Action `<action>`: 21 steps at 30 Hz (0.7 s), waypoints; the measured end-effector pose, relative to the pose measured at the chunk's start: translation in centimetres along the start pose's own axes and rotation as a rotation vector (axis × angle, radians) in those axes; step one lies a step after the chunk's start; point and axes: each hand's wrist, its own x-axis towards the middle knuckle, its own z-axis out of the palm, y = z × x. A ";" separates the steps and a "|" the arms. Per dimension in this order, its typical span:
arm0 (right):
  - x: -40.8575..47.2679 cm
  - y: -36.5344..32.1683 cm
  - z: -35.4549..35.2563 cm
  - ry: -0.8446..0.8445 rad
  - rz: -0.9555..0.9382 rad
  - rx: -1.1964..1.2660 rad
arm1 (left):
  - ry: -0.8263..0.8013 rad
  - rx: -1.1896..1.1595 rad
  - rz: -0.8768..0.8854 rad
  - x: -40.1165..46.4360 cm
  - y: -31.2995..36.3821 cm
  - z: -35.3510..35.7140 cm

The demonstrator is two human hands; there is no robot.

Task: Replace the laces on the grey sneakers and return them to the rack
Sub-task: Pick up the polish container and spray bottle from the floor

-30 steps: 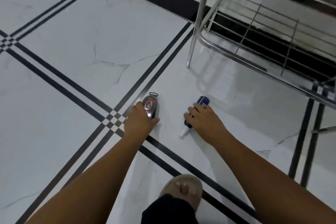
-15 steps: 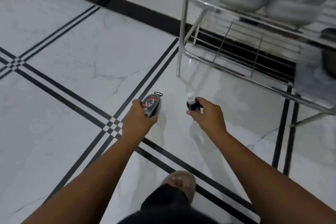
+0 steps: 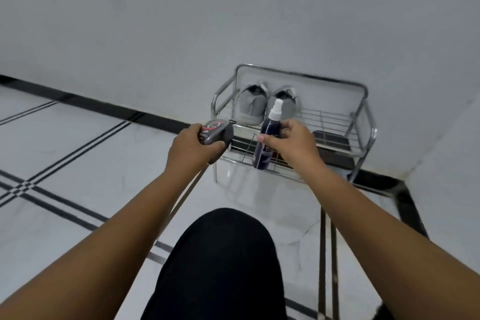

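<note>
Left hand [image 3: 191, 148] grip clamped on one grey polish case [image 3: 217, 132], right hand [image 3: 293, 141] grip clamped on one blue spray bottle [image 3: 267, 135], two grey sneakers [image 3: 250, 106] on one rack [image 3: 362, 122] beyond both grips

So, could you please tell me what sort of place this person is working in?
Probably a home entryway or hallway: a metal shoe rack stands against a plain wall, the grey sneakers sit on its upper shelf, and the floor is glossy white tile with black stripes.

Left hand [image 3: 191, 148] and grey case [image 3: 217, 131] now raised off floor, right hand [image 3: 291, 141] lifting spray bottle [image 3: 267, 138] upright before rack [image 3: 337, 122], grey sneakers [image 3: 265, 106] now in view.
</note>
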 end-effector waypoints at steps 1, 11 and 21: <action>-0.7 -1.3 -1.4 0.019 -0.022 -0.008 | 0.008 -0.016 0.026 -0.4 1.7 -0.6; 2.0 -5.4 -9.9 0.117 -0.126 -0.032 | 0.038 -0.138 0.121 2.7 12.0 2.5; 21.4 -0.3 -12.0 0.219 -0.169 0.087 | 0.172 -0.166 0.132 20.6 14.5 13.7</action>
